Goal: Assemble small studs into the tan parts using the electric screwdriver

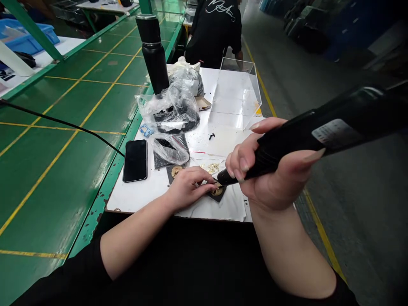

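One black cylindrical tool [293, 134] is resting in the right hand [267, 185], whose fingers are curling firmly round its barrel; its narrow end is pointing toward 8 o'clock, at a dark square plate [218, 198] bearing a gold-coloured disc [217, 189]. The plate is lying close to the near edge of the table [123, 199]. The left hand [190, 186] is bringing its thumb and fingers together beside disc and tool end (whether they are pinching a small part, I cannot tell).

Bearings, taking this plate as clock centre and the far end as 12: small gold-coloured pieces [213, 167] are lying scattered at 12; a black screw-like piece [211, 136] and then a clear box [234, 95] are sitting farther out, also about 12. A second gold-coloured disc [176, 171] is showing at 10, a phone [135, 161] lying beyond it. Toward 11, an open bag [170, 148], a larger clear bag [170, 108] and a black bottle [154, 61] are standing in succession. A person [215, 34] in black is leaning beyond, near 12.
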`<move>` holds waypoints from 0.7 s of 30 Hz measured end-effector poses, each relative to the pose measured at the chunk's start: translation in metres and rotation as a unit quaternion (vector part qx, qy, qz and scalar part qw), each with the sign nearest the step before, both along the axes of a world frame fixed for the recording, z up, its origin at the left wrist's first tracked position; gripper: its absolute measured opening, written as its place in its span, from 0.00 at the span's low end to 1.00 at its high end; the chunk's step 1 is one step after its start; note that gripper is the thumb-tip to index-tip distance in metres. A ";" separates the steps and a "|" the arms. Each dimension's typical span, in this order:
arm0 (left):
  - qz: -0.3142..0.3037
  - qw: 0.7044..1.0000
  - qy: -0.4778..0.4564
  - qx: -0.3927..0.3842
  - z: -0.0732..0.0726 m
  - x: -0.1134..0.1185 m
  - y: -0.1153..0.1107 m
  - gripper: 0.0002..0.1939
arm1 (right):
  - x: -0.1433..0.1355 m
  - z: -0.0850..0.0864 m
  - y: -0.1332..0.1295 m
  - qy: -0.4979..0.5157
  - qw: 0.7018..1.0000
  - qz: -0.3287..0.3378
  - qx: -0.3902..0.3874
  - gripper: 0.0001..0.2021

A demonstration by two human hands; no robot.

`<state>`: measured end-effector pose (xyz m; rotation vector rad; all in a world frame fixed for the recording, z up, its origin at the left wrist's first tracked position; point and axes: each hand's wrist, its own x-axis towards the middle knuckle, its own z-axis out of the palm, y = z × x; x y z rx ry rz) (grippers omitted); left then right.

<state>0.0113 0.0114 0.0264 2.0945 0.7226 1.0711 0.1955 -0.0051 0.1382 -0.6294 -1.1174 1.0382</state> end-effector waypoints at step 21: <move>0.006 0.988 0.114 0.109 -0.013 0.004 -0.002 0.20 | 0.005 -0.028 -0.004 -0.049 0.998 -0.030 -0.028 0.21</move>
